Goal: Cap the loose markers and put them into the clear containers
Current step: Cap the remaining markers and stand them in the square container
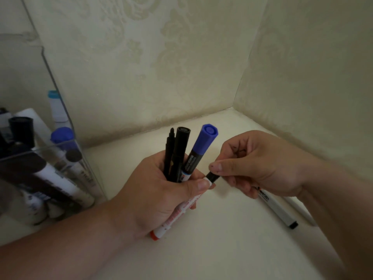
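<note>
Capping stage, partly complete. The left hand (153, 188) has its grip clenched around a bundle held upright over the cream worktop (222, 249): a thin black pen (168, 154), a thick black marker with a black cap (179, 152), a dark-barrelled marker with a blue hexagonal cap (199, 150), and a white marker with red print and a red end (177, 213) that lies slanted under the thumb. The right hand (256, 164) pinches a small black cap (212, 176) between thumb and forefinger, its grip closed on the cap, which touches the upper end of the white-and-red marker; whether it is fully seated cannot be told. Whether the thin pen is capped is also unclear.

At left, the clear plastic containers (80, 138) already hold a number of white- and black-bodied markers (58, 178). A white marker with a black end (280, 211) lies on the worktop, partly hidden beneath the right hand.

Judged remaining: seat this cap, transfer the bundle to the containers, then deal with the marker on the worktop.
</note>
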Available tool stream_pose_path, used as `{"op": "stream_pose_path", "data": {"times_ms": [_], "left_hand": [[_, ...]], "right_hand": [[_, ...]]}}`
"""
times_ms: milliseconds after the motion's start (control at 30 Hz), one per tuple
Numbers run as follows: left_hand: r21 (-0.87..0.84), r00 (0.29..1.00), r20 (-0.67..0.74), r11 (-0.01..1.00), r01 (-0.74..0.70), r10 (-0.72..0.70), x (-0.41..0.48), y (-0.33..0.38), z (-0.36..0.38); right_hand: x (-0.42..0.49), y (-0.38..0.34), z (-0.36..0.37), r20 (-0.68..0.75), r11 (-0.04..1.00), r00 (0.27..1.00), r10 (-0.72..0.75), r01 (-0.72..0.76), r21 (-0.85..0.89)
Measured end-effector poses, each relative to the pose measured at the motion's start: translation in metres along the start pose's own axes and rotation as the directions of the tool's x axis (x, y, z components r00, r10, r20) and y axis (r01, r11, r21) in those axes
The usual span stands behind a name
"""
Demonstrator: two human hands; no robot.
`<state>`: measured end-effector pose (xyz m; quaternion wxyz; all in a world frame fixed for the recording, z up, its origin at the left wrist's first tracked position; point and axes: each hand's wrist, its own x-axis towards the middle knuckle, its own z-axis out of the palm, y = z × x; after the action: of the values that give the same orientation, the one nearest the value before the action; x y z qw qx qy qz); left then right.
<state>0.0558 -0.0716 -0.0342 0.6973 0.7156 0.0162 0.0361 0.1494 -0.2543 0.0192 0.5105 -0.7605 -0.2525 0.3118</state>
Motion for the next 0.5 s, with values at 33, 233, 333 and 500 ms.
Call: {"op": "stream_pose_path", "data": {"times_ms": [33, 233, 333, 500], "left_hand": [[-0.013, 1.000, -0.009, 1.000, 0.001, -0.001, -0.0002, 0.0004, 0.0010], [-0.098, 0.999, -0.026, 0.994, 0.039, -0.042, 0.0032, 0.0091, 0.0065], [-0.075, 0.998, 0.038, 0.996, 0.048, -0.045, 0.0055, 0.0064, 0.0020], [-0.147, 0.995, 0.089, 0.988, 0.057, -0.044, 0.0043, 0.0038, -0.0023]], "right_hand": [[0.0004, 0.0006, 0.0010, -0.004, 1.000, 1.000, 0.003, -0.003, 0.006], [0.0051, 0.0048, 0.0079, -0.180, 0.990, 0.974, -0.137, 0.142, 0.013], [0.0085, 0.0077, 0.0097, -0.300, 0.962, 0.927, -0.226, 0.260, 0.080], [0.0048, 0.0055, 0.0016, -0.202, 0.941, 0.957, -0.207, 0.251, 0.226]]}}
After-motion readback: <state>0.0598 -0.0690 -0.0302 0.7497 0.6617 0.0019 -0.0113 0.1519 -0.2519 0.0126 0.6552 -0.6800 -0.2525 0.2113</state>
